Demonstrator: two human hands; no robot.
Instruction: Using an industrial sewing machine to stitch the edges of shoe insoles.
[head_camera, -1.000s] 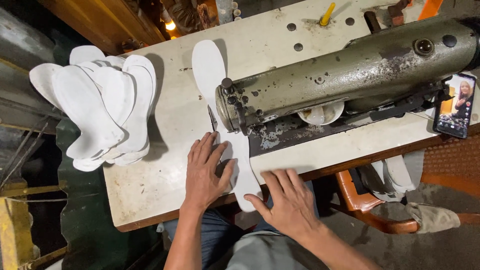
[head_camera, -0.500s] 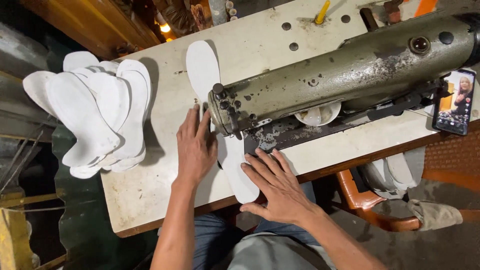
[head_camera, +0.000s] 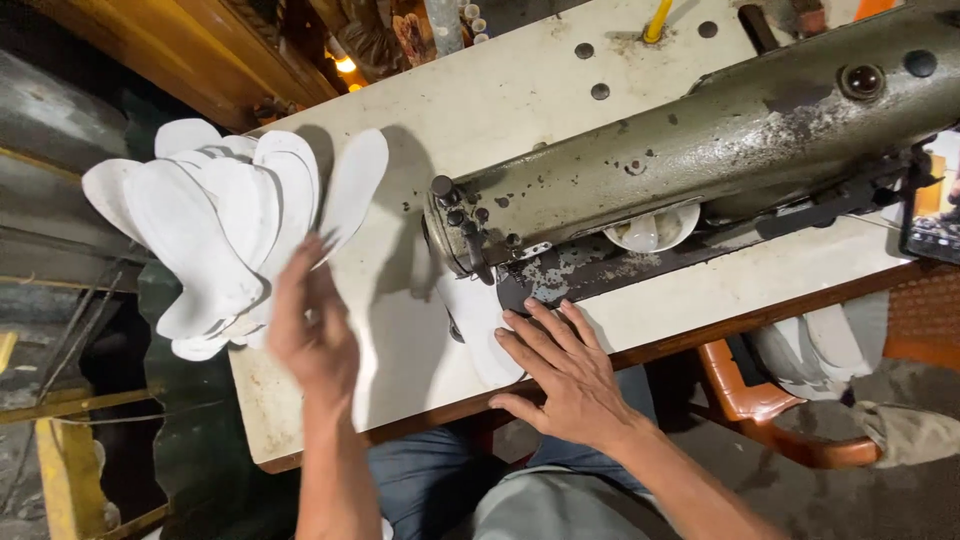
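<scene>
Head view looks down on a worn, cream-coloured table (head_camera: 520, 110) with drilled holes and a dark wooden edge, carrying an old olive-green sewing machine (head_camera: 700, 150) whose paint is chipped and rusty. White shoe insoles, flat, smooth and rounded at the toe, are the things in hand. One insole (head_camera: 352, 190) is lifted off the table, tilted with its toe pointing up and away; the left hand (head_camera: 312, 335) is blurred and seen from the back, raised just above the table's near left part, with its fingers at the lower end of that insole, apparently pinching it, though the exact grip cannot be told. Just beside it, at the table's left edge and hanging partly over it, lies a fanned pile of insoles (head_camera: 205, 235), overlapping one another.

A second insole (head_camera: 478, 325) lies flat under the needle end of the machine, near the front edge. The right hand (head_camera: 560, 375) rests palm down with fingers spread and open, its fingertips touching that insole and the table beside it, gripping nothing.

A white round bobbin cover (head_camera: 655, 228) sits under the machine arm. A phone (head_camera: 935, 215) stands at the far right, cut off by the frame. An orange chair (head_camera: 760, 400) shows below the table, beside the person's blue trousers (head_camera: 430, 480).
</scene>
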